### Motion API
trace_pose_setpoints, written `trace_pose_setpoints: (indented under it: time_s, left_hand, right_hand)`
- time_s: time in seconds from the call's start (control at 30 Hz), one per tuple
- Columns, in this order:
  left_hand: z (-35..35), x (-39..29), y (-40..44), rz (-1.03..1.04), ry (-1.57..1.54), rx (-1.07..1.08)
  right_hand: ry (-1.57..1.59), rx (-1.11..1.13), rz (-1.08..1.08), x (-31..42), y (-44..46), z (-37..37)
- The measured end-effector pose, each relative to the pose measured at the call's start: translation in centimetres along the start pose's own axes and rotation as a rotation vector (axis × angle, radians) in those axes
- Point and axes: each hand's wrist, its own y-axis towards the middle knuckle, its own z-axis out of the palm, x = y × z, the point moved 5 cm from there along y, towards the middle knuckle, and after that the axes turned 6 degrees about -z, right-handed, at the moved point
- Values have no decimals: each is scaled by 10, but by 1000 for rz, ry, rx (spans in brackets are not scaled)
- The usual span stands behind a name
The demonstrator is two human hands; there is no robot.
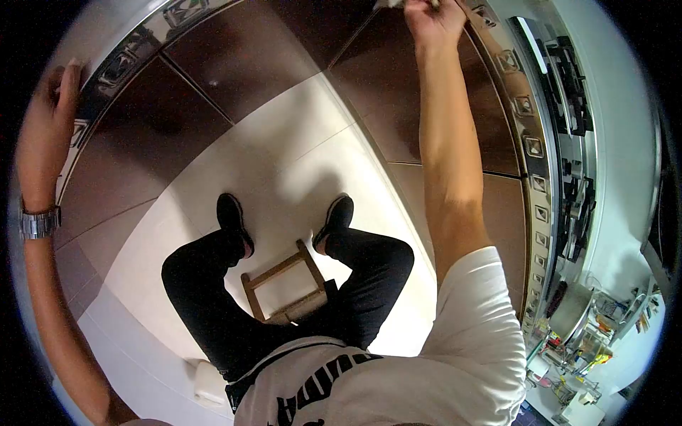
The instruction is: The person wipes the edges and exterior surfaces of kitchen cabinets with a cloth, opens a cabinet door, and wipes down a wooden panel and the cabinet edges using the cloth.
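My left hand (50,124), with a metal watch (40,223) on its wrist, rests at the counter edge on the far left. Its fingers point away from me and hold nothing that I can see. At the top of the view my right hand (436,21) reaches to the cabinet fronts by the corner, its fingers curled and partly cut off by the frame. A small pale thing (389,3) shows beside it, too cropped to name. Behind both hands run dark brown cabinet doors (234,60).
I sit on a low wooden stool (280,275) over the pale floor (284,156). A patterned metallic strip (533,147) runs along the counter. On the right are a black gas stove (572,128), a pot (570,312) and a crowded dish rack (611,307).
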Motion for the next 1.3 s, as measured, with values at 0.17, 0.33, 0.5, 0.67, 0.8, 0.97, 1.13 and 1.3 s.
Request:
trace_pose_setpoints:
  time_s: [0.17,0.33,0.5,0.67,0.8,0.97,1.13,1.3]
  left_hand:
    - [-11,-12,-5,101,15,-75]
    - [-31,-35,-10,120,76,-67]
    - [-40,-46,-16,111,60,-62]
    - [-43,-51,-18,102,59,-74]
    - [-38,-50,-17,95,62,-63]
    - [-32,-44,-14,98,74,-76]
    - [-33,-46,-17,126,99,-160]
    - [-35,-47,-17,114,153,-105]
  right_hand:
    - [-146,-204,-4,-6,7,10]
    - [-122,-236,-98,39,-63,-3]
    - [-116,-399,-261,111,-181,-10]
    - [-94,-197,-260,178,-286,-23]
    - [-5,-104,-204,195,-318,-15]
    - [-259,-270,-329,183,-299,-10]
    - [-341,-492,-366,145,-253,8]
    - [-414,-534,-323,95,-178,23]
